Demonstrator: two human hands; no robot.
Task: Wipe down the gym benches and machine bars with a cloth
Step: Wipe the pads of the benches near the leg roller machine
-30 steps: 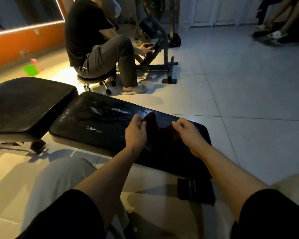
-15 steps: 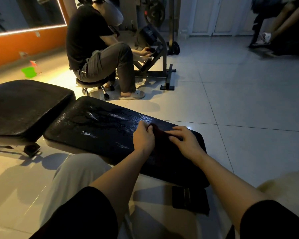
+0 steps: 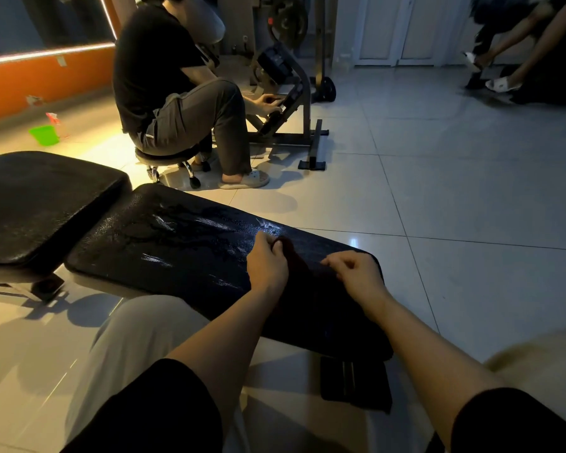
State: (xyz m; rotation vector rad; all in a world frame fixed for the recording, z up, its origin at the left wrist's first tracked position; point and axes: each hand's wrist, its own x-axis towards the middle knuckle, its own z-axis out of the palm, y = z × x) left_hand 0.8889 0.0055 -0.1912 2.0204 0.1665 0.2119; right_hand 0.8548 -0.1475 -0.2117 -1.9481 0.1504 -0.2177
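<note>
A long black bench pad (image 3: 177, 243) lies in front of me, its surface wet and streaked. A dark maroon cloth (image 3: 303, 273) lies on the pad's right part. My left hand (image 3: 267, 264) grips the cloth's upper left corner with curled fingers. My right hand (image 3: 356, 274) pinches the cloth's right edge. A second, wider black pad (image 3: 40, 201) sits to the left, beside the long one.
A person in a black shirt sits on a wheeled stool (image 3: 167, 158) beyond the bench, hands on a machine (image 3: 285, 93). A green tub (image 3: 45, 135) stands by the orange wall. Another person's legs (image 3: 517, 60) show at the top right. Pale floor tiles stretch to the right.
The cloth was bunched up between my hands a second ago and now lies flatter on the pad. My hands have spread slightly apart. The camera has tilted.
</note>
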